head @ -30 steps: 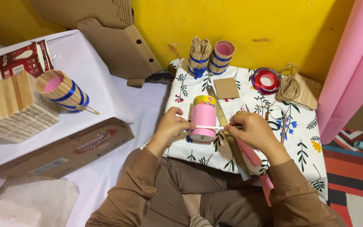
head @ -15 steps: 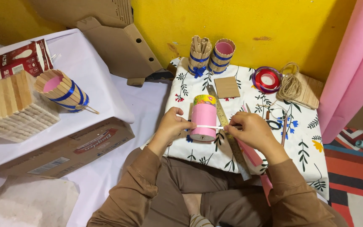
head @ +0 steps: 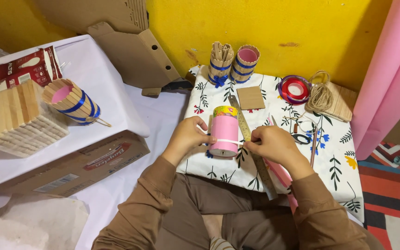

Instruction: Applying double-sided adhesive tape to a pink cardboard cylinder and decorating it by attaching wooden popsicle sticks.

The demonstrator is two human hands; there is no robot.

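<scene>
Head view: a seated person in brown sleeves works over a low bench [head: 329, 176] covered with a flowered cloth
Work piece: pink can [head: 224, 130] with a patterned top, standing upright near the front edge of the bench, between the two hands
Left hand [head: 188, 138]: cupped against the can's left side, fingers closed on the end of a white strip [head: 228, 141]
Right hand [head: 269, 144]: just right of the can, fingertips pinched shut on the other end of the strip
Strip: runs level across the lower front of the can, drawn taut between both hands
Change: compared with half a second and one second ago, hands, can and strip sit in nearly the same places; the strip was already across the can, so the wrapping appears held at one stage rather than advanced
Ruler [head: 251, 143]: lies slantwise on the cloth, passing just right of the can and under the right hand
Rear of bench: two stick-covered pots with blue bands [head: 233, 62], a brown card square [head: 250, 97], a red ribbon roll [head: 295, 89], a twine bundle [head: 320, 96]
Left side: a white-covered box carrying a stack of wooden sticks [head: 17, 118] and another banded pot [head: 70, 102]
</scene>
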